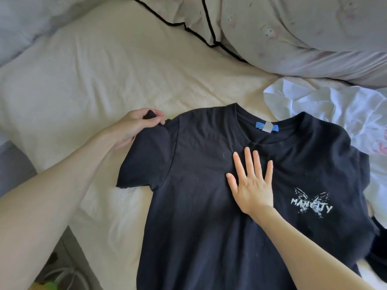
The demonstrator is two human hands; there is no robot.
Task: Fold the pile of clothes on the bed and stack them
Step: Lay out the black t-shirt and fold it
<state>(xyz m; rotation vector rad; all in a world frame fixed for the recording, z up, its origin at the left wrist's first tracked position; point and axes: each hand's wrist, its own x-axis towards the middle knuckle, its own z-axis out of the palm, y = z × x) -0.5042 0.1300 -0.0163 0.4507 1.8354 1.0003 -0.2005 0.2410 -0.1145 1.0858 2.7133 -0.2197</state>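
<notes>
Left hand [136, 123] pinches the shirt [199, 206] shoulder, centre left; right hand [251, 185] presses flat mid-frame. Step: spreading flat on bed [104, 80]. Next: fold sleeve inward.

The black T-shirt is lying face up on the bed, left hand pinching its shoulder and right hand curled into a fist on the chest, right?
Not quite: in the head view the right hand lies flat, fingers straight, on the black T-shirt. The left hand does pinch its shoulder.

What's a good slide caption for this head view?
Left hand pinches the black T-shirt's shoulder; right hand presses its chest flat.
</notes>
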